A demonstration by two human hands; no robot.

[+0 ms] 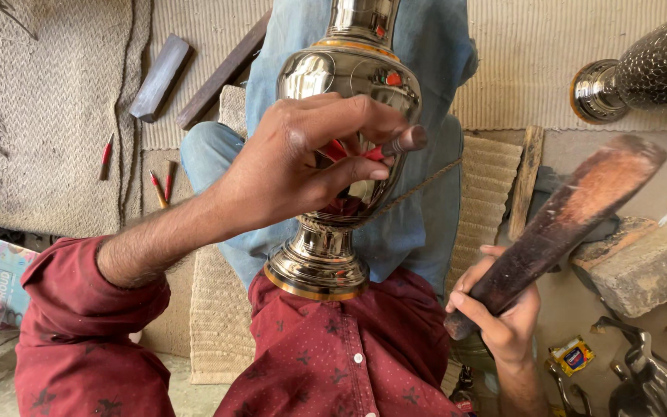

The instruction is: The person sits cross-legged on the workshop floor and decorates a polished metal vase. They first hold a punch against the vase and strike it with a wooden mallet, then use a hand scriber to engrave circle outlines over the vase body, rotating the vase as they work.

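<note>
A tall, polished silver-coloured metal vase with a brass-toned rim at its foot lies along the person's lap, its foot pressed against the dark red patterned shirt and its neck pointing away over blue trousers. The left hand reaches across the belly of the vase, fingers pinched closed around a short metal punch with a red band, whose tip meets the vase's side. To the right of the vase, the right hand grips the narrow end of a long, dark, worn wooden mallet, raised at a slant clear of the vase. Left of the vase, on the woven mat, lie a grey stone block, a dark wooden bar and several red pencils. Far right of the vase, a second hammered metal vase lies on its side.
</note>
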